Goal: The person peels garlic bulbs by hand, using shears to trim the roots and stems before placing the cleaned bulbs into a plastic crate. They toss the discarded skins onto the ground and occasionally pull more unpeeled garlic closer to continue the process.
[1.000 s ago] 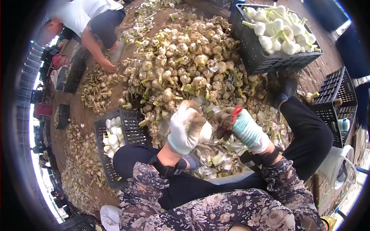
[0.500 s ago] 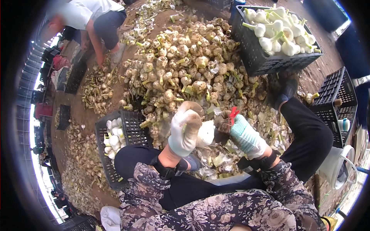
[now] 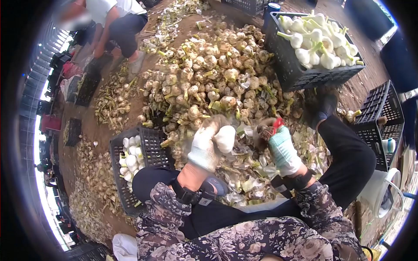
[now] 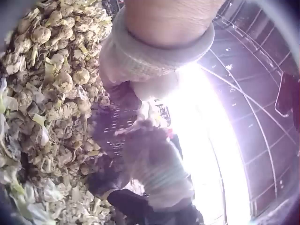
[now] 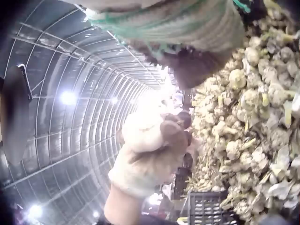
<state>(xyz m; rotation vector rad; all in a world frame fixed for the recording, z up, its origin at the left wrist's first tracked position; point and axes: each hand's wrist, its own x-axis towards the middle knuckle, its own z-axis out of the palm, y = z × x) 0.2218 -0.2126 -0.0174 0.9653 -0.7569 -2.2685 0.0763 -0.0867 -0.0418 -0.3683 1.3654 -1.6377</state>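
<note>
In the head view my gloved left hand [image 3: 205,145] grips a peeled white garlic bulb [image 3: 225,138] by its side. The same bulb [image 5: 143,134] shows in the right wrist view, bright with glare, in the left hand [image 5: 147,166]. My right hand [image 3: 282,150], in a teal and white glove with dark, dirty fingers, is to the right of the bulb and apart from it. A red strip [image 3: 277,125] stands out at its fingers; blur hides whether they hold anything. Below both hands lie loose skins [image 3: 250,182].
Unpeeled garlic [image 3: 217,74] is heaped ahead. A crate of stemmed white bulbs [image 3: 313,80] stands at upper right, a smaller crate [image 3: 152,148] with white bulbs at left. At right are an empty-looking crate [image 3: 372,102] and a white bucket [image 3: 375,187]. Another person [image 3: 124,30] crouches at upper left.
My left hand has turned, bringing the bulb from behind the fingers to their upper right side. My right hand has shifted a little right, away from it. The other person's arms have moved left.
</note>
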